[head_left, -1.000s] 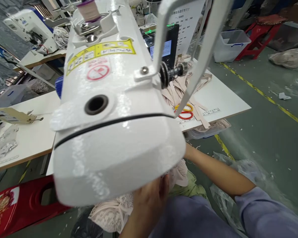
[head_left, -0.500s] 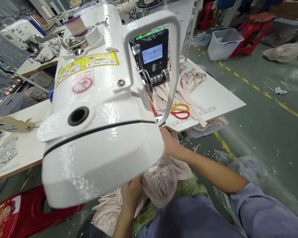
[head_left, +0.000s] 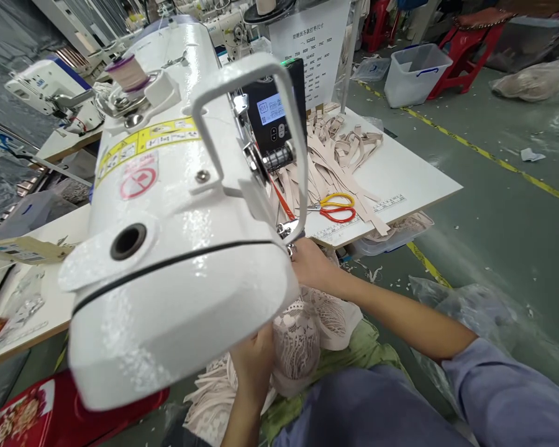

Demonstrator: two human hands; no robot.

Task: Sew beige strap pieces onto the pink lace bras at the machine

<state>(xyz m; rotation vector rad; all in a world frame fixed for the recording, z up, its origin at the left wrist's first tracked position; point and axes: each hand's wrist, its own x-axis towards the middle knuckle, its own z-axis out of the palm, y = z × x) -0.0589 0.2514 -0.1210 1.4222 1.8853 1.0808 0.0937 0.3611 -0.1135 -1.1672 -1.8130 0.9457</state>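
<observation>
A white sewing machine [head_left: 181,292] fills the middle of the view, and its head covers the needle area. Below its lower edge my left hand [head_left: 256,357] is closed on a beige lace bra [head_left: 298,341]. The bra's cups hang over my lap, with part of it out of sight under the machine. On the right side of the head, my right hand [head_left: 314,264] reaches in near the bra's upper part and the machine's metal fittings. Its fingers are hidden behind the head. A bunch of similar beige pieces [head_left: 209,397] lies left of my left hand.
Scissors with yellow and red handles [head_left: 338,208] lie on the table [head_left: 414,177] beside a heap of beige straps [head_left: 340,161]. A lit control panel [head_left: 274,112] stands behind the machine's guard bar [head_left: 298,124]. A red stool [head_left: 65,410] is at lower left.
My view has shifted, so the machine sits farther left and lower, and more of the printed sheet behind shows. Both hands stay close to the bra, whose cups have turned slightly.
</observation>
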